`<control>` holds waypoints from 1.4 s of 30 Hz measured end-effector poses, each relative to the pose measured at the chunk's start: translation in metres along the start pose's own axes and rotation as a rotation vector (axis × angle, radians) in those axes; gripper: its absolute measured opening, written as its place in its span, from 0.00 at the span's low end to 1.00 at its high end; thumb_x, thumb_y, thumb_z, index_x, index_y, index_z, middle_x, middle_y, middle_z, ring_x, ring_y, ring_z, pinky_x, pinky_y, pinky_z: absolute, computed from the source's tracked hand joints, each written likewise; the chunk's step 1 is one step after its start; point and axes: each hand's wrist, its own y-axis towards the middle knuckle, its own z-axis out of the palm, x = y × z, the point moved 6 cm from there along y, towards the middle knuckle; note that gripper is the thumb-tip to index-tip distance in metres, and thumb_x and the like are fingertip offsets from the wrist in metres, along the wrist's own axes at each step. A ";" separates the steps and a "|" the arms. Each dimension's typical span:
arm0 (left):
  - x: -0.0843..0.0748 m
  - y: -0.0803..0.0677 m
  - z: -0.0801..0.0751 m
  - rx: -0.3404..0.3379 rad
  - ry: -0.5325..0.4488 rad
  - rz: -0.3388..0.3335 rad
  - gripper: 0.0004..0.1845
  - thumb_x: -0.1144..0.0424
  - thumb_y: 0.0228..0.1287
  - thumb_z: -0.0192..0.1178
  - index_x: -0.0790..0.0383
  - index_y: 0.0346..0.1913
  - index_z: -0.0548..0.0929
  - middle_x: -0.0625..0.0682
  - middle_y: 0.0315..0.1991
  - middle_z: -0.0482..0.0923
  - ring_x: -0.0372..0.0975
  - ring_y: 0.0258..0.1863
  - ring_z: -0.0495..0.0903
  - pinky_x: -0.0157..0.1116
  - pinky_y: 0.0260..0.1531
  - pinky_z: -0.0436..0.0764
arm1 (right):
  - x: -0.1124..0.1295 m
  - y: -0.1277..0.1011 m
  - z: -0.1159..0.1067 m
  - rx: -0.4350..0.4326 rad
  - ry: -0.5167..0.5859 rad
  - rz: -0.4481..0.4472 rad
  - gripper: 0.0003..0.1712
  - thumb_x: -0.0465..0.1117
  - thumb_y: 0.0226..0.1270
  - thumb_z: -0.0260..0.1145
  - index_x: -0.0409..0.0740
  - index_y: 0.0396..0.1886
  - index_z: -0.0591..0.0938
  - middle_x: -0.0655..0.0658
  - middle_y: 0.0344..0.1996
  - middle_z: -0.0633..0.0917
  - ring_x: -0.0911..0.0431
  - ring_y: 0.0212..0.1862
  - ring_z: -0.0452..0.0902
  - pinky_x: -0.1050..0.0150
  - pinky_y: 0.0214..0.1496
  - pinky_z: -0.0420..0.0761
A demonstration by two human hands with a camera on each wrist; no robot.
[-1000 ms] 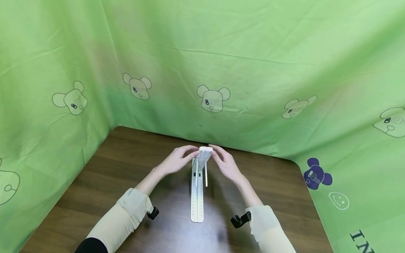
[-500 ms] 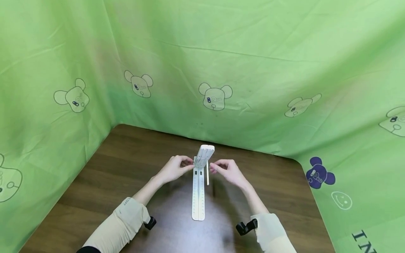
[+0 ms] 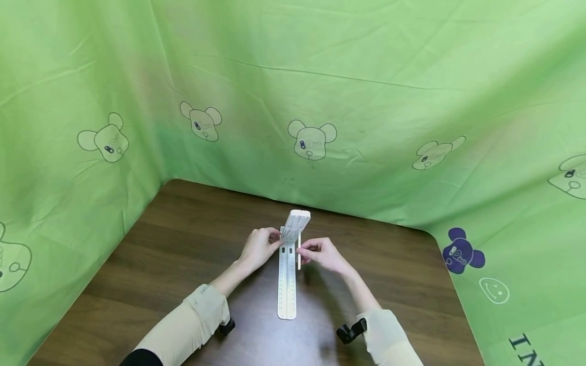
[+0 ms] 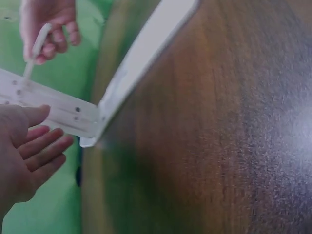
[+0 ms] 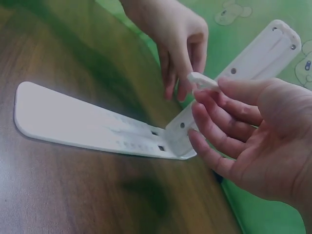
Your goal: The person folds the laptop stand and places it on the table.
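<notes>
My left hand [image 3: 258,247] has come in against the hinge of the white folding stand [image 3: 287,277], fingers nearly straight and resting on its left side where the raised arm meets the flat base; it braces rather than grips. The base lies flat on the tabletop [image 3: 174,244] and runs back toward me between my wrists. Just to the right, my right hand [image 3: 320,252] now pinches the thin white support strut [image 3: 299,251] between thumb and fingertips. Half a second ago that hand hovered beside the strut, and a second ago both hands were up at the top of the raised arm. So I judge the work has shifted to the strut.
</notes>
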 end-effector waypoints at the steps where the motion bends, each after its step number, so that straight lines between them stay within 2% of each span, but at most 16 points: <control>1: 0.001 0.000 0.001 -0.016 0.011 0.002 0.12 0.67 0.69 0.75 0.71 0.49 0.92 0.59 0.42 0.95 0.48 0.41 0.94 0.46 0.45 0.92 | 0.000 0.001 0.001 -0.005 -0.007 -0.008 0.16 0.28 0.79 0.66 0.11 0.49 0.82 0.19 0.37 0.90 0.64 0.31 0.88 0.49 0.47 0.95; 5: 0.002 0.003 0.003 -0.042 0.048 0.035 0.14 0.66 0.69 0.76 0.69 0.54 0.92 0.59 0.45 0.95 0.48 0.45 0.95 0.47 0.47 0.92 | -0.001 0.004 0.004 -0.057 -0.098 -0.040 0.12 0.29 0.77 0.69 0.16 0.44 0.86 0.23 0.36 0.91 0.63 0.31 0.87 0.46 0.44 0.95; 8: 0.002 0.005 0.004 -0.033 0.046 0.054 0.16 0.65 0.70 0.75 0.67 0.57 0.91 0.59 0.48 0.95 0.48 0.50 0.94 0.47 0.51 0.91 | -0.003 0.007 0.004 -0.123 -0.216 -0.059 0.09 0.30 0.76 0.71 0.23 0.40 0.89 0.29 0.32 0.92 0.59 0.30 0.86 0.58 0.37 0.92; 12: 0.002 0.007 0.006 -0.015 0.039 0.063 0.16 0.64 0.71 0.74 0.68 0.57 0.91 0.59 0.49 0.95 0.49 0.51 0.94 0.48 0.53 0.91 | -0.006 0.011 0.002 -0.200 -0.342 -0.079 0.07 0.30 0.75 0.72 0.30 0.36 0.91 0.35 0.29 0.92 0.54 0.30 0.87 0.71 0.33 0.82; 17: 0.002 0.009 0.007 -0.022 0.024 0.088 0.15 0.64 0.71 0.74 0.69 0.55 0.92 0.60 0.49 0.95 0.50 0.51 0.94 0.48 0.52 0.92 | -0.005 0.020 0.001 -0.267 -0.512 -0.118 0.07 0.34 0.75 0.73 0.35 0.36 0.93 0.41 0.29 0.93 0.60 0.30 0.84 0.69 0.33 0.83; 20: 0.003 0.012 0.007 -0.015 -0.026 0.072 0.15 0.60 0.76 0.71 0.69 0.54 0.92 0.61 0.50 0.94 0.51 0.52 0.94 0.49 0.53 0.92 | -0.005 0.024 -0.002 -0.317 -0.628 -0.170 0.08 0.39 0.76 0.74 0.39 0.38 0.94 0.46 0.28 0.93 0.61 0.29 0.78 0.64 0.32 0.79; 23: 0.004 0.012 0.006 0.016 -0.059 0.017 0.22 0.52 0.84 0.62 0.69 0.57 0.92 0.61 0.53 0.93 0.52 0.56 0.93 0.51 0.58 0.91 | -0.044 0.042 -0.013 -0.384 -0.683 -0.258 0.12 0.49 0.78 0.73 0.47 0.38 0.95 0.54 0.24 0.89 0.62 0.26 0.73 0.60 0.29 0.75; 26: 0.002 0.010 0.005 0.065 -0.067 -0.046 0.32 0.42 0.88 0.52 0.69 0.62 0.89 0.62 0.58 0.91 0.53 0.62 0.90 0.53 0.65 0.88 | -0.076 0.056 -0.021 -0.412 -0.715 -0.279 0.13 0.53 0.79 0.72 0.53 0.38 0.95 0.59 0.22 0.86 0.62 0.25 0.72 0.60 0.28 0.74; 27: 0.001 0.010 0.005 0.081 -0.069 -0.065 0.35 0.39 0.88 0.49 0.69 0.64 0.88 0.63 0.59 0.91 0.54 0.63 0.89 0.53 0.66 0.87 | -0.090 0.063 -0.022 -0.415 -0.711 -0.262 0.11 0.53 0.78 0.73 0.55 0.37 0.95 0.60 0.21 0.85 0.63 0.24 0.71 0.61 0.27 0.73; 30: -0.002 0.008 0.005 0.130 -0.073 -0.101 0.44 0.30 0.86 0.41 0.69 0.69 0.85 0.64 0.63 0.88 0.55 0.66 0.87 0.55 0.69 0.85 | -0.087 0.062 -0.018 -0.387 -0.699 -0.207 0.08 0.47 0.77 0.74 0.52 0.38 0.94 0.56 0.23 0.87 0.62 0.25 0.73 0.61 0.28 0.74; 32: -0.005 0.007 0.005 0.169 -0.076 -0.113 0.48 0.26 0.84 0.36 0.67 0.72 0.83 0.63 0.66 0.87 0.56 0.68 0.86 0.57 0.70 0.83 | -0.077 0.057 -0.014 -0.338 -0.643 -0.171 0.09 0.46 0.77 0.73 0.48 0.41 0.95 0.53 0.29 0.92 0.62 0.28 0.80 0.60 0.31 0.80; 33: 0.004 0.009 0.009 0.182 -0.076 -0.091 0.53 0.21 0.81 0.31 0.64 0.73 0.83 0.62 0.67 0.86 0.54 0.69 0.86 0.55 0.71 0.83 | -0.064 0.049 -0.012 -0.314 -0.605 -0.148 0.10 0.44 0.77 0.73 0.44 0.43 0.95 0.49 0.32 0.94 0.60 0.31 0.84 0.59 0.34 0.83; 36: -0.002 0.008 0.002 0.238 -0.086 -0.127 0.58 0.18 0.77 0.25 0.63 0.75 0.81 0.62 0.69 0.85 0.57 0.71 0.84 0.58 0.72 0.81 | -0.023 0.023 -0.009 -0.268 -0.511 -0.063 0.14 0.41 0.79 0.70 0.33 0.48 0.93 0.37 0.43 0.96 0.49 0.42 0.93 0.52 0.46 0.92; 39: -0.007 0.007 -0.012 0.262 -0.088 -0.186 0.61 0.15 0.75 0.22 0.64 0.74 0.82 0.63 0.69 0.85 0.58 0.70 0.84 0.58 0.72 0.80 | 0.006 0.005 -0.015 -0.280 -0.430 0.035 0.17 0.39 0.82 0.65 0.28 0.52 0.90 0.30 0.46 0.94 0.40 0.47 0.93 0.47 0.54 0.92; 40: -0.019 0.004 -0.022 0.269 -0.086 -0.235 0.60 0.17 0.77 0.24 0.67 0.73 0.82 0.66 0.68 0.85 0.59 0.69 0.84 0.60 0.72 0.80 | 0.014 0.001 -0.018 -0.289 -0.404 0.063 0.19 0.40 0.85 0.63 0.28 0.53 0.90 0.29 0.47 0.93 0.38 0.49 0.92 0.46 0.57 0.92; 42: -0.024 0.005 -0.032 0.271 -0.085 -0.267 0.60 0.16 0.76 0.26 0.67 0.71 0.83 0.65 0.67 0.86 0.58 0.68 0.85 0.59 0.70 0.81 | 0.028 -0.004 -0.025 -0.295 -0.337 0.101 0.25 0.46 0.90 0.57 0.27 0.56 0.89 0.27 0.50 0.92 0.35 0.53 0.92 0.43 0.61 0.90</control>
